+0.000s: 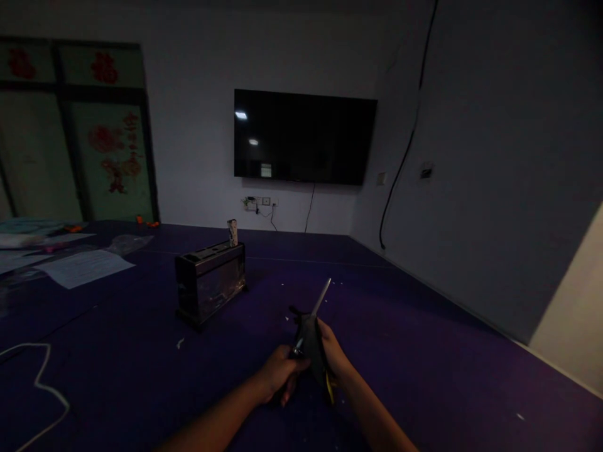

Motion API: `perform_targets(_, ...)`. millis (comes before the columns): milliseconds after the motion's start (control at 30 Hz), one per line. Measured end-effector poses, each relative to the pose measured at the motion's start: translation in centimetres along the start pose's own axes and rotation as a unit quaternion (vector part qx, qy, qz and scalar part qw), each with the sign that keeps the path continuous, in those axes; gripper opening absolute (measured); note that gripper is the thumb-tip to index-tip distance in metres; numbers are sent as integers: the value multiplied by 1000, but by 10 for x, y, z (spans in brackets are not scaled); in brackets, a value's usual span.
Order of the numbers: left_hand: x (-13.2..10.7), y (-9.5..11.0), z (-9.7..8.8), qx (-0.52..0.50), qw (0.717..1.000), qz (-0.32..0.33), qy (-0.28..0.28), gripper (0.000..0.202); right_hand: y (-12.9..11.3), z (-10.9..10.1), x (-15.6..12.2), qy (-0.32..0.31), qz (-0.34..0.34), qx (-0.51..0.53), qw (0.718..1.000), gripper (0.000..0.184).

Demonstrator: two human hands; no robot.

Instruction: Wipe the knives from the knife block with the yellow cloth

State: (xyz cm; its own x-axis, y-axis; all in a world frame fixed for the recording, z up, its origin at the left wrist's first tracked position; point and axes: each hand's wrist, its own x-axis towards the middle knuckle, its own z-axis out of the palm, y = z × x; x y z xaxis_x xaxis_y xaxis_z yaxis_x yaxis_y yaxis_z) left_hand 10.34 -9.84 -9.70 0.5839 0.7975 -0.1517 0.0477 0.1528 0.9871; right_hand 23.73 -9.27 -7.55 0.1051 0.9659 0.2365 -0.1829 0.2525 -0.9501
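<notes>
Both of my hands meet at the lower middle, low over the purple surface. My right hand (333, 349) is wrapped round the right side of a dark grey tool (311, 342) that looks like a glue gun. A pale, straight stick (322, 296) juts from its far end, and a yellow part (330, 388) shows at its near end. My left hand (279, 371) is closed against the tool's left side, around something dark with a small shiny metal part (298, 346). What the left fingers grip is mostly hidden and too dark to name.
A black box-shaped thing (211, 282) stands ahead left, a speckled block (232, 232) upright on it. Papers (87, 267) and plastic lie far left. A white cable (47, 383) curves at lower left. White scraps dot the purple surface (424, 351). A television (304, 137) hangs on the wall.
</notes>
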Motion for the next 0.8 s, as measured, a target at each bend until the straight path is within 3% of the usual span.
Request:
perform_targets(200, 0, 2, -1, 5, 1000, 0, -14, 41, 2, -5, 5, 18, 20, 17, 1000, 32)
perform_targets(600, 1, 2, -2, 38, 999, -18, -29, 45, -8, -32, 17, 69, -9, 30, 997, 46)
perform_targets(800, -1, 3, -2, 52, 998, -14, -34, 41, -8, -32, 16, 70, -17, 29, 997, 46)
